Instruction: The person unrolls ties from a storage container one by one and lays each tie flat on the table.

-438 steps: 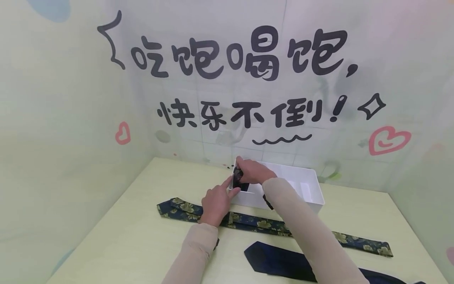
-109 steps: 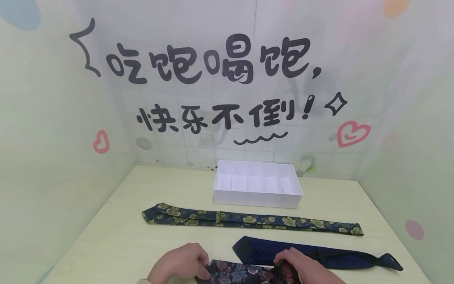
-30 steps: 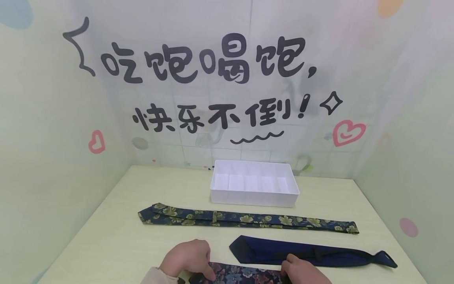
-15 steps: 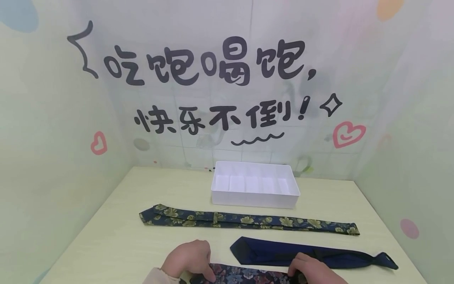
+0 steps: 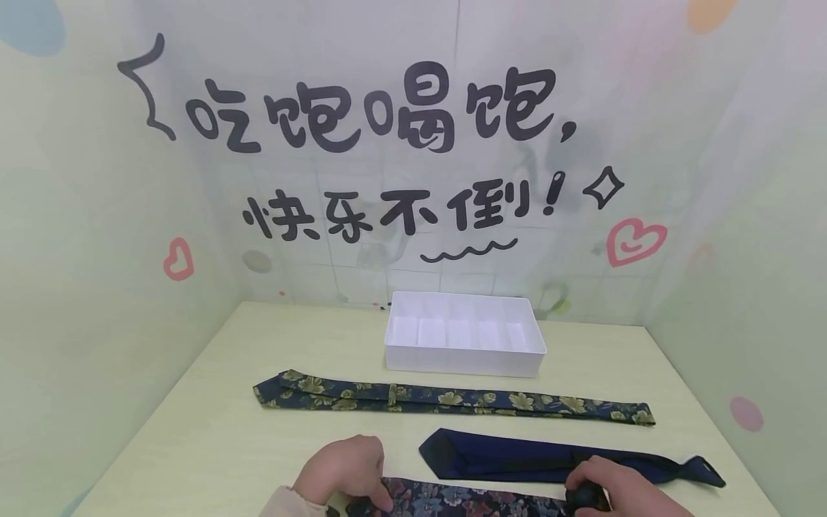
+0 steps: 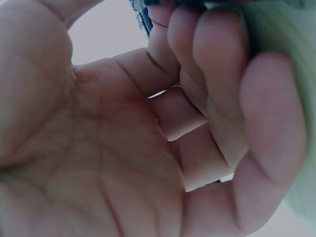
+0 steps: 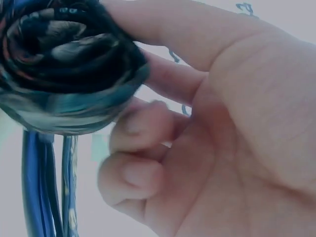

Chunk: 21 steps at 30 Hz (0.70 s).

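A dark necktie with red and blue flowers [image 5: 474,500] lies across the table's near edge, partly cut off by the head view's lower border. At its left part, my left hand [image 5: 345,467] pinches the cloth with thumb and curled fingers; in the left wrist view only a strip of the tie shows above those fingers. My right hand [image 5: 620,488] grips the other end, which is wound into a roll [image 7: 69,69]. The roll's spiral layers face the right wrist camera. Just beyond lies a plain navy necktie [image 5: 504,459], near my right fingers.
A navy necktie with yellow-green flowers [image 5: 452,400] stretches across mid-table. Behind it, against the printed back wall [image 5: 362,273], stands a white box [image 5: 461,360] with several compartments. Side walls enclose the pale table [image 5: 213,402].
Within the last second my right hand has moved right with the roll, and more flat floral cloth shows between the hands. Earliest, both hands were at the box with a dark item inside.
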Each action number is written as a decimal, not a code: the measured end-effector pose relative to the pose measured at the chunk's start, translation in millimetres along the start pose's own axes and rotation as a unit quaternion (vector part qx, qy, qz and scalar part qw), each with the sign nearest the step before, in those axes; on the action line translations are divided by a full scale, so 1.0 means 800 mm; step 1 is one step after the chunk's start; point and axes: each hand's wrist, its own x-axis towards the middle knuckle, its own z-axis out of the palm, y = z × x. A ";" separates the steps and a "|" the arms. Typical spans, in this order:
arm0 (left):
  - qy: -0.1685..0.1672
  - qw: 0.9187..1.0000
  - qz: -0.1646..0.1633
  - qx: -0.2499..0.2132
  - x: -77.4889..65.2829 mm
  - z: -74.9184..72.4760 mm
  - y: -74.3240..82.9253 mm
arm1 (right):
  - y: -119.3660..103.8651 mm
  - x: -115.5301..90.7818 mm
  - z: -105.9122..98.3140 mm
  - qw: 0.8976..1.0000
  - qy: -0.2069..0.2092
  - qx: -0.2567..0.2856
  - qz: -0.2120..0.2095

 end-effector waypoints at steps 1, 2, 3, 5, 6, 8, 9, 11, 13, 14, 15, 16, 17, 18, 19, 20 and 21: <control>-0.002 1.000 -0.002 0.001 -0.001 -0.001 0.001 | -0.005 -0.004 -0.002 1.000 0.006 0.010 0.020; -0.004 1.000 -0.002 0.001 0.000 -0.001 0.001 | -0.006 -0.008 -0.003 0.999 0.008 0.013 0.033; -0.006 1.000 -0.001 0.012 0.001 0.000 -0.001 | -0.005 -0.011 -0.004 0.999 0.009 0.017 0.042; -0.005 1.000 -0.006 0.004 0.000 -0.001 0.001 | 0.002 -0.014 -0.004 0.997 0.014 0.025 0.065; -0.004 1.000 -0.008 0.005 -0.001 -0.002 0.002 | 0.009 -0.014 -0.002 0.996 0.019 0.023 0.078; -0.002 1.000 -0.008 0.005 -0.003 -0.002 0.004 | 0.039 -0.012 -0.001 0.995 0.018 0.042 0.091; -0.001 1.000 -0.011 0.008 -0.002 -0.002 0.004 | 0.062 -0.010 -0.001 0.993 0.017 0.061 0.099; 0.001 1.000 -0.014 0.009 0.002 0.000 0.002 | 0.113 -0.005 0.001 0.990 0.019 0.086 0.114; -0.003 1.000 -0.004 0.005 0.013 0.005 -0.011 | 0.164 0.000 0.003 0.986 0.019 0.108 0.122; -0.003 1.000 -0.004 0.006 0.011 0.004 -0.010 | 0.180 0.002 0.005 0.984 0.026 0.119 0.128; -0.004 1.000 -0.003 0.008 0.010 0.003 -0.009 | 0.195 0.003 0.006 0.984 0.024 0.121 0.131; -0.005 1.000 -0.002 0.008 0.008 0.002 -0.008 | 0.201 0.004 0.007 0.985 0.025 0.113 0.129; -0.006 1.000 -0.006 0.000 0.005 0.001 -0.004 | 0.200 0.003 0.007 0.985 0.027 0.110 0.129; -0.009 1.000 -0.002 0.008 0.005 0.000 -0.006 | 0.194 0.001 0.008 0.985 0.030 0.102 0.135; -0.005 1.000 -0.011 0.015 -0.006 -0.004 0.006 | 0.182 -0.001 0.007 0.986 0.033 0.087 0.141; -0.006 1.000 -0.013 0.017 -0.001 -0.001 0.003 | 0.165 -0.004 0.006 0.986 0.040 0.073 0.146; -0.007 1.000 -0.014 0.019 0.005 0.001 -0.002 | 0.144 -0.008 0.005 0.985 0.047 0.057 0.156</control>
